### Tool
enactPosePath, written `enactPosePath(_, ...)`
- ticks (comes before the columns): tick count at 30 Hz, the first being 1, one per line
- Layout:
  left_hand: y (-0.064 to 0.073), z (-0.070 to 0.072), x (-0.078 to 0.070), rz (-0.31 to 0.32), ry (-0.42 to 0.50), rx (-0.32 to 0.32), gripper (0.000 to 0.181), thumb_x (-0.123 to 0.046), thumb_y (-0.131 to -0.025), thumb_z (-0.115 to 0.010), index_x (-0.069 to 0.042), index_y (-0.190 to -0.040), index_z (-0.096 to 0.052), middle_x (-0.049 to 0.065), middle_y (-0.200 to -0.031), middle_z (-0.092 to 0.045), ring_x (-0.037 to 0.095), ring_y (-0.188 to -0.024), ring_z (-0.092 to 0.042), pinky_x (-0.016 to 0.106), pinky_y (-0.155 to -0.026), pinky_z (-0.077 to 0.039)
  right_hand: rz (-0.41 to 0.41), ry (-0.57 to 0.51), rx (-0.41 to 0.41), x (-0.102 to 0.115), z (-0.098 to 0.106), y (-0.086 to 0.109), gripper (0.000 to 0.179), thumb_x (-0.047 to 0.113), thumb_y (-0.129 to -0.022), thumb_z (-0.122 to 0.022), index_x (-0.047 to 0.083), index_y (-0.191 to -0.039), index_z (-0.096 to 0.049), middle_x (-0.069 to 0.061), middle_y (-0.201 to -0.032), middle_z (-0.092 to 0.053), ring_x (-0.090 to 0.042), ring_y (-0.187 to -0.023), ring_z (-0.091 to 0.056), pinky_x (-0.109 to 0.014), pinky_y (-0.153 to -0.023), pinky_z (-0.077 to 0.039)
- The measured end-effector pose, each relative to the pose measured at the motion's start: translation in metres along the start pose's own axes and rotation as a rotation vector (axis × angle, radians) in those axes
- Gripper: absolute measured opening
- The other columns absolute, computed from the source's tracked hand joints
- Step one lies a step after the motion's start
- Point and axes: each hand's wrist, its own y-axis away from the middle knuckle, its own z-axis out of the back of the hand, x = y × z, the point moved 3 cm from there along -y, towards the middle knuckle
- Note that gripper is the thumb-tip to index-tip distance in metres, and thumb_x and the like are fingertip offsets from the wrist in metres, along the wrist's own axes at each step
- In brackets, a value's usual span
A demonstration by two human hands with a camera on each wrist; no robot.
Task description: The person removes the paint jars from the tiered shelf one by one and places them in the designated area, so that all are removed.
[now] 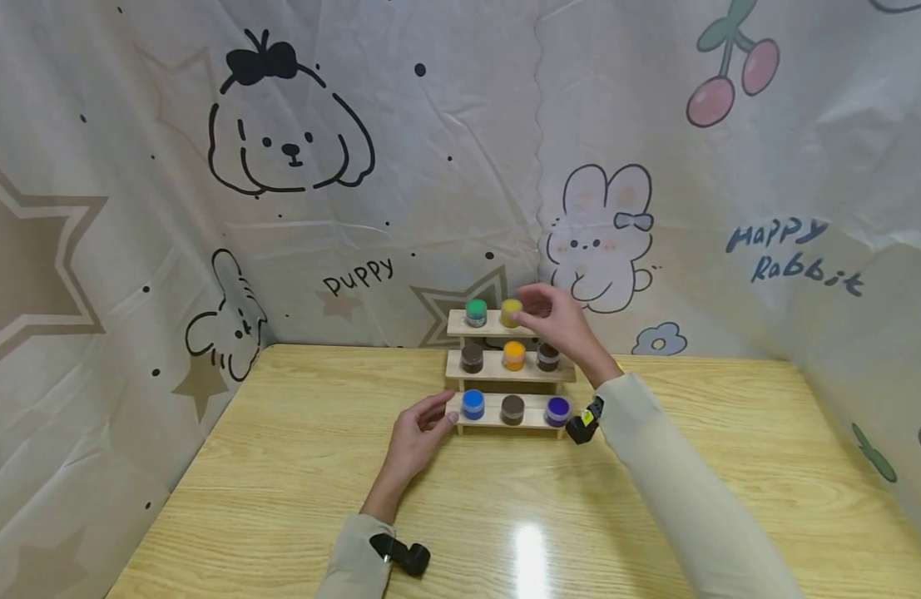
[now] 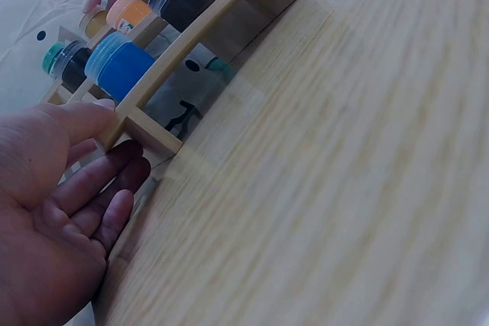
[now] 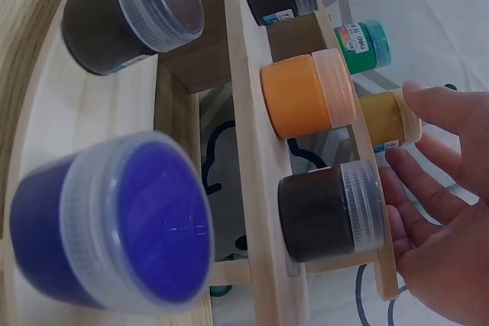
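A three-tier wooden display stand bears small paint jars with clear lids. At the left end of its lowest tier is my left hand, thumb on the front corner and fingers round the end piece. My right hand reaches to the top tier and holds the yellow paint jar between thumb and fingers. Left of that jar stands a green one. On the middle tier, an orange jar sits between two dark jars. Blue, dark brown and purple jars line the lowest tier.
The stand is on a light wood-grain table, close to its back edge. Behind and at both sides hangs a pale curtain printed with cartoon animals and stars. Each sleeve carries a small black wrist device.
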Motion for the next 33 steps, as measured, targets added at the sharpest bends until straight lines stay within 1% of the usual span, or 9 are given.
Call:
enactPosePath(6, -0.002, -0.002, 0.000, 0.011, 0.014, -0.001, 0.040, -0.013, -0.098, -0.072, -0.006, -0.138, -0.066, 0.012, -0.131, -0.069, 0.027, -0.117, -0.066, 0.024, -0.088, -0.054, 0.002, 0.026, -0.005, -0.002, 0.000, -0.003, 0.040, 0.015, -0.094, -0.077, -0.001, -0.129, -0.065, -0.020, -0.119, -0.070, -0.033, -0.104, -0.067, -0.045, -0.092, -0.055)
enactPosePath(13, -0.004, -0.005, -0.002, 0.021, 0.014, 0.005, 0.040, -0.013, -0.098, -0.072, -0.008, -0.137, -0.066, 0.011, -0.131, -0.069, 0.026, -0.118, -0.066, 0.024, -0.088, -0.053, -0.035, 0.044, 0.003, -0.006, 0.003, -0.003, 0.039, 0.019, -0.096, -0.076, 0.001, -0.129, -0.066, -0.017, -0.121, -0.069, -0.030, -0.104, -0.066, -0.043, -0.091, -0.054)
enactPosePath(19, -0.003, -0.006, -0.001, 0.031, 0.004, 0.000, 0.039, -0.013, -0.098, -0.072, -0.008, -0.137, -0.067, 0.009, -0.131, -0.069, 0.024, -0.116, -0.066, 0.024, -0.089, -0.053, -0.032, 0.057, 0.003, -0.007, 0.003, -0.002, 0.038, 0.021, -0.095, -0.077, 0.002, -0.126, -0.067, -0.015, -0.116, -0.070, -0.029, -0.101, -0.067, -0.042, -0.089, -0.054)
enactPosePath(26, -0.001, -0.006, 0.002, 0.022, -0.008, 0.016, 0.039, -0.014, -0.099, -0.071, -0.007, -0.138, -0.066, 0.011, -0.131, -0.069, 0.025, -0.116, -0.066, 0.025, -0.089, -0.053, -0.031, 0.044, 0.006, -0.005, 0.009, 0.005, 0.037, 0.022, -0.095, -0.077, 0.003, -0.126, -0.068, -0.015, -0.118, -0.070, -0.030, -0.107, -0.066, -0.044, -0.093, -0.054)
enactPosePath(28, 0.000, -0.004, 0.002, 0.030, -0.015, 0.007, 0.039, -0.014, -0.099, -0.071, -0.007, -0.138, -0.066, 0.010, -0.131, -0.069, 0.024, -0.115, -0.066, 0.024, -0.088, -0.053, -0.026, 0.034, 0.004, -0.002, 0.010, 0.007, 0.037, 0.023, -0.095, -0.077, 0.003, -0.126, -0.068, -0.015, -0.118, -0.070, -0.030, -0.107, -0.066, -0.044, -0.093, -0.054)
enactPosePath(33, 0.000, 0.000, 0.002, 0.018, -0.019, -0.010, 0.039, -0.012, -0.098, -0.071, -0.006, -0.137, -0.066, 0.011, -0.130, -0.070, 0.026, -0.115, -0.067, 0.025, -0.087, -0.054, -0.013, 0.011, -0.007, 0.002, 0.016, 0.013, 0.037, 0.024, -0.095, -0.076, 0.004, -0.125, -0.068, -0.015, -0.117, -0.070, -0.029, -0.107, -0.065, -0.045, -0.096, -0.051)
